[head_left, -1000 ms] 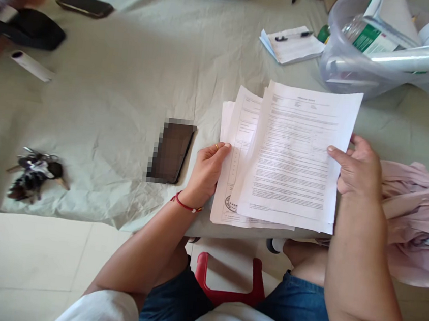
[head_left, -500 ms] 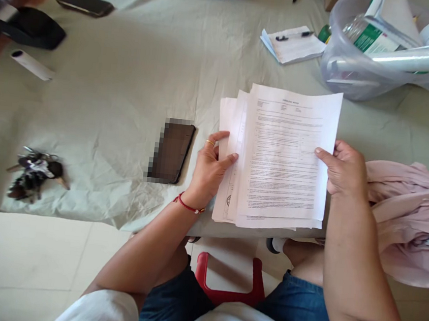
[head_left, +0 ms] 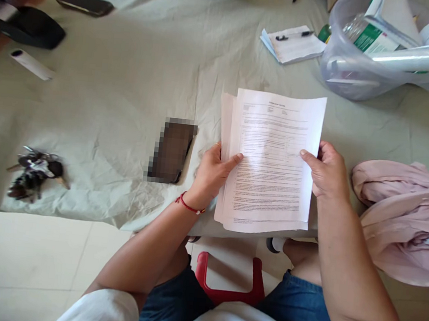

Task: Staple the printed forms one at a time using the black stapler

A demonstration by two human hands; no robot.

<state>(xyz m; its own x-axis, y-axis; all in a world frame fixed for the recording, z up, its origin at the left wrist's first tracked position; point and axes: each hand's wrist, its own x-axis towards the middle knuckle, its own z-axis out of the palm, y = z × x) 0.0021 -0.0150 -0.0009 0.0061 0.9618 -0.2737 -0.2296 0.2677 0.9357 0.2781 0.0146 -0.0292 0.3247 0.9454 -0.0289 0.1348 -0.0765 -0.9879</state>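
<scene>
Your left hand (head_left: 213, 173) curls around the left edge of the stack of papers (head_left: 271, 161), thumb lying across the top sheet; your right hand (head_left: 324, 172) pinches the right edge the same way. Both forearms rise from your lap. The print is too small to read. The stack stands near the table's (head_left: 130, 85) near edge, long axis running near to far, heading at the far end.

Matt printed paper sheets (head_left: 271, 161) over wrinkled, seemingly cotton cloth (head_left: 131, 80).
</scene>
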